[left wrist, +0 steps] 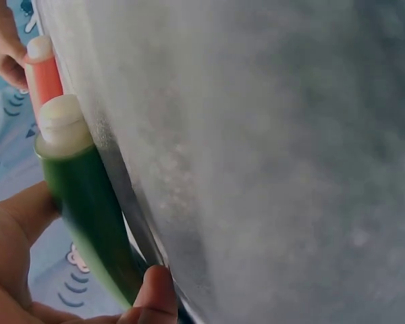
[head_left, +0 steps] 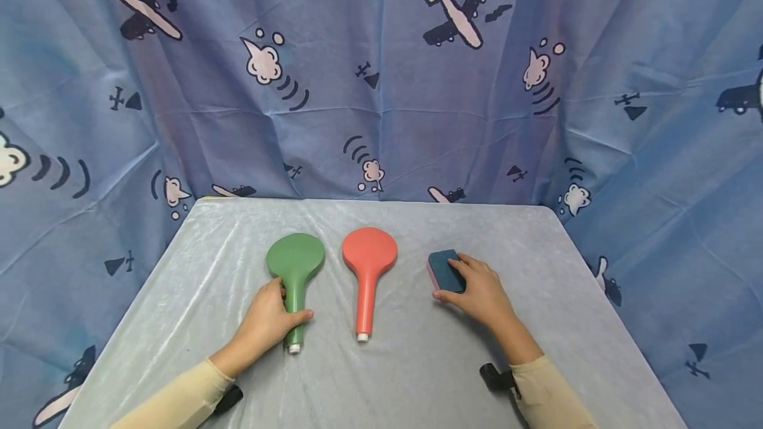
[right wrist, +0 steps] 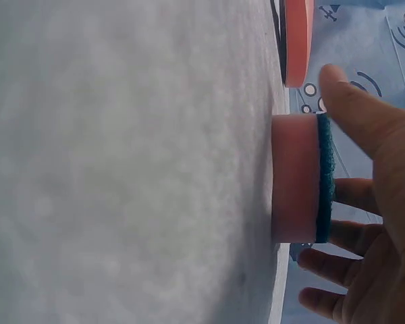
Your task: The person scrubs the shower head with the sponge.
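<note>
A green round-headed paddle [head_left: 295,258] with a white handle end lies on the left part of the table. My left hand [head_left: 266,315] is at its handle [left wrist: 88,216], the thumb on one side and the fingers bent on the other. To the right, a sponge [head_left: 444,271] has a dark teal scouring top and a pink body [right wrist: 295,179]. My right hand [head_left: 484,290] reaches over it with spread fingers, fingertips near its top and near edge. In the right wrist view the thumb stands apart from the sponge.
Between the hands lies a red paddle [head_left: 369,250] of the same shape, its white-tipped handle toward me. A pale cloth covers the table [head_left: 417,369]. Behind and around it hangs a blue curtain [head_left: 334,38] printed with planes.
</note>
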Demonstrator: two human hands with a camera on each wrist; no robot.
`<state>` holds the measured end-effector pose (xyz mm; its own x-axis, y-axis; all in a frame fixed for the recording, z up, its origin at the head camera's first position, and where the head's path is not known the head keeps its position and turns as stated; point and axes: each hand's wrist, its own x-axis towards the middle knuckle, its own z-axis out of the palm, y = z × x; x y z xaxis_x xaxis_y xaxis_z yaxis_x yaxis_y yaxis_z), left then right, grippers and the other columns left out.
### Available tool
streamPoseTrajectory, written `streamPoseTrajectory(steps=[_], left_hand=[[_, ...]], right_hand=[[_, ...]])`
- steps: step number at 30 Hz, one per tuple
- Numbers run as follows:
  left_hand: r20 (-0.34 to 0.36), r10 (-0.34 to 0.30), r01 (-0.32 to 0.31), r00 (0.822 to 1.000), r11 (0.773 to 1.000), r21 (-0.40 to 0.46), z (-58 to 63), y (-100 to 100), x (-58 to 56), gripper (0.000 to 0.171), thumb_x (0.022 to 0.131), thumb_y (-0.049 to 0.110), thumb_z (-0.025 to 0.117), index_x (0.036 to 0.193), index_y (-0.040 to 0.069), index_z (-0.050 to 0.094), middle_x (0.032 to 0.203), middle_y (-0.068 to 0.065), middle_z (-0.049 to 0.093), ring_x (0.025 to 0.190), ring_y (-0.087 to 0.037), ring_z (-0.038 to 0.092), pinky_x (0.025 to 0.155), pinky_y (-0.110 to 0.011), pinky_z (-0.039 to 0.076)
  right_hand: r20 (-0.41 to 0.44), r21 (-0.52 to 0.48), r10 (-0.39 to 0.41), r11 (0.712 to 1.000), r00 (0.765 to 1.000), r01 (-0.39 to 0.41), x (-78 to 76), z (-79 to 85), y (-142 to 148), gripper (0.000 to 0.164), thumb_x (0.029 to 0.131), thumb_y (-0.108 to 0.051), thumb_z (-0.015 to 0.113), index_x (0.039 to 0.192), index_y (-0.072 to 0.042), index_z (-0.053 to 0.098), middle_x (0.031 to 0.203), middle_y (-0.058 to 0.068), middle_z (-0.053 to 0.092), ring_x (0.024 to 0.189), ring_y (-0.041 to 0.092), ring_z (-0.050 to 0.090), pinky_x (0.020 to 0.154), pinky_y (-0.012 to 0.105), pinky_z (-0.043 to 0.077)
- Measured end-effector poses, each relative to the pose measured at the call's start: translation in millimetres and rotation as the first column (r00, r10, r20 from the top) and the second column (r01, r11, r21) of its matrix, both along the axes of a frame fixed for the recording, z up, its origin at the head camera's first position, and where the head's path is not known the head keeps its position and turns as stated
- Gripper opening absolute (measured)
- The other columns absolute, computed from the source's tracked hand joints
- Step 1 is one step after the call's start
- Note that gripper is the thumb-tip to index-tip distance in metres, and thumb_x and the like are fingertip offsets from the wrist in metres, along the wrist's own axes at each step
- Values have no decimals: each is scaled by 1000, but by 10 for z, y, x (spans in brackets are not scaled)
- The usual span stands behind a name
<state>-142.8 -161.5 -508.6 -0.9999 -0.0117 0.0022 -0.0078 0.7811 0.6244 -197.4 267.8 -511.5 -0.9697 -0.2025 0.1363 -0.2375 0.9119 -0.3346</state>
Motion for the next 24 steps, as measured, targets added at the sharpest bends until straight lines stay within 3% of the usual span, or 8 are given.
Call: streamPoseTrajectory(steps=[8, 16, 24], left_hand=[[-10, 50, -49, 999, 998, 27, 72, -63, -7, 48, 76, 15, 86, 113, -4, 61, 89, -10, 66, 76, -20, 59, 69, -39, 51], [-15, 86, -86, 996, 996, 3, 132, -185, -42, 53, 76, 8, 79, 122, -9, 61, 94, -14, 70, 80, -24, 63, 72, -40, 54], [25, 106, -107, 994, 994, 32, 90, -230, -103, 38, 76, 15, 82, 103, -6, 68, 88, -12, 71, 69, -19, 61, 59, -32, 51]], right_hand=[[31, 16, -10, 1000, 999, 9, 0, -21, -27, 93, 79, -58, 83, 149, -6, 52, 154, 25, 45, 137, 49, 45, 110, 65, 39], [63, -21, -31, 999, 998, 32, -17, 22, -52, 91, 80, -54, 84, 149, -4, 51, 154, 26, 44, 138, 49, 44, 110, 64, 41], [90, -31, -55, 998, 994, 58, 32, 26, -51, 89, 81, -53, 83, 149, -5, 51, 150, 28, 47, 135, 49, 47, 108, 65, 42]])
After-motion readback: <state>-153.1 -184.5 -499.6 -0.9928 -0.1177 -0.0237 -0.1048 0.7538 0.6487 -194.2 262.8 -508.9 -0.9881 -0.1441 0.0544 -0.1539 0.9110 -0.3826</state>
